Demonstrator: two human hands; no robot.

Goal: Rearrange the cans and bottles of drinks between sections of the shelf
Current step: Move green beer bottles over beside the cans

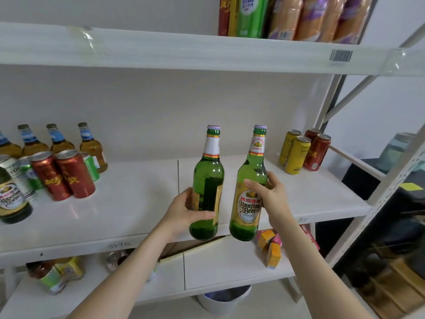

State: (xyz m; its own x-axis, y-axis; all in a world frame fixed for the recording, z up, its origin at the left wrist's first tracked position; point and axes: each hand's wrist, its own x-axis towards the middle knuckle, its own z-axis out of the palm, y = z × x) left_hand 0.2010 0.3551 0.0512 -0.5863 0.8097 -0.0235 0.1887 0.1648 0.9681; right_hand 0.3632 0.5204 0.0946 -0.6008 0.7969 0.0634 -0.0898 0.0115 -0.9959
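Observation:
I hold two green beer bottles upright in front of the middle shelf (138, 203). My left hand (186, 210) grips the left green bottle (208, 171) around its lower body, label turned away. My right hand (269, 192) grips the right green bottle (249, 203) at mid-height, its gold Yanjing Beer label facing me. Both bottle bases hang over the shelf's front edge, near the seam between the shelf's two sections.
At the shelf's left stand red cans (66, 176), green cans, amber bottles (92, 146) and another green beer bottle (11, 199). Yellow cans (294, 153) and red cans (318, 150) stand at the back right. Tall cans fill the upper shelf (287, 17). Drinks and cartons sit on the lower shelf.

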